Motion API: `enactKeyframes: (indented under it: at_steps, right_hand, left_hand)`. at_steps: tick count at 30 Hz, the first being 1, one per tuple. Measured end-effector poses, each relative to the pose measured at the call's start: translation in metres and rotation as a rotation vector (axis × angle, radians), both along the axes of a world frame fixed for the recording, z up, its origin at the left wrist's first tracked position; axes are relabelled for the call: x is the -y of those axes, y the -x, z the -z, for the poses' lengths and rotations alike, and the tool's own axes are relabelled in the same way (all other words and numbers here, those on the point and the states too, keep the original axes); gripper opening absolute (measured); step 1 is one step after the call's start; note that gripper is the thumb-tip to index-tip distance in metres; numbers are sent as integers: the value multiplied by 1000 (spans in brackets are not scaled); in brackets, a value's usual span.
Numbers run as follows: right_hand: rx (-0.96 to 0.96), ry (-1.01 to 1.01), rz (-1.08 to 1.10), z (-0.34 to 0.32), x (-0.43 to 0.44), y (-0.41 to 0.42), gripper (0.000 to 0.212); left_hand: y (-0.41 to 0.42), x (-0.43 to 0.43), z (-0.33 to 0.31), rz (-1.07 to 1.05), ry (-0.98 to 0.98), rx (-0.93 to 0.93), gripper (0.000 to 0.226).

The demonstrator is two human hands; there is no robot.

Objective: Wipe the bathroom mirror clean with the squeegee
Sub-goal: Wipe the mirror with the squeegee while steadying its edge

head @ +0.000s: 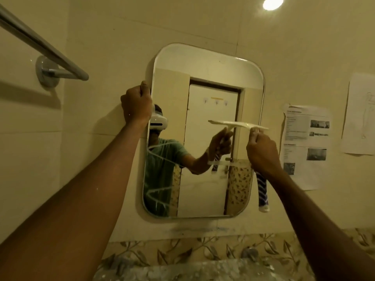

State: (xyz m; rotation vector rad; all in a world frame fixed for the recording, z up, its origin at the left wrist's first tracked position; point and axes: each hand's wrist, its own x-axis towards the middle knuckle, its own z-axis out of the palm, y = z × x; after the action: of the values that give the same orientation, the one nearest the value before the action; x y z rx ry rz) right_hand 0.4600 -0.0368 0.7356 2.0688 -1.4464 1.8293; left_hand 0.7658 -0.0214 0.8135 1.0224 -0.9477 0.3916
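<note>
Cream tiled wall [101, 27] in front of you, a leafy border strip [203, 248] low down, and the rounded mirror [203, 78] hanging dead centre. Your left hand [137, 104] is clamped on the mirror's left edge, fingers curled round the rim. Your right hand [262, 153] is wrapped tight around the squeegee [239, 124], its pale blade lying level against the glass at the right side, roughly mid-height, the blue-and-white striped handle poking out below your fist. Foam streaks [160, 193] zigzag across the lower left of the glass. Left, a metal towel bar [44, 47]; right, printed sheets [306, 142] stuck on the wall beside the mirror.
</note>
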Motion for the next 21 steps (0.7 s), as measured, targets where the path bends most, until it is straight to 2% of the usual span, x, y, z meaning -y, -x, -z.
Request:
enactKeyframes:
  at_steps: [2, 6, 9, 12, 17, 19, 21]
  right_hand:
    - [16, -2, 8, 16, 7, -5, 40]
    - [95, -90, -1, 117, 5, -17, 40]
    - [73, -178, 53, 166, -3, -17, 41]
    - [58, -190, 45, 157, -8, -13, 43]
    - [79, -18, -10, 80, 4, -2, 44]
    - [88, -14, -14, 88, 8, -4, 41]
    - [129, -76, -9, 129, 6, -12, 38]
  left_hand:
    - [1, 0, 1, -5, -29, 12, 48]
    - [3, 2, 15, -68, -57, 85, 46]
    - [5, 2, 24, -81, -56, 86, 49]
    - [6, -1, 23, -87, -72, 89, 50]
    - [6, -3, 24, -116, -70, 119, 46]
    - [5, -1, 24, -136, -73, 126, 46]
    - [5, 2, 24, -135, -76, 131, 46]
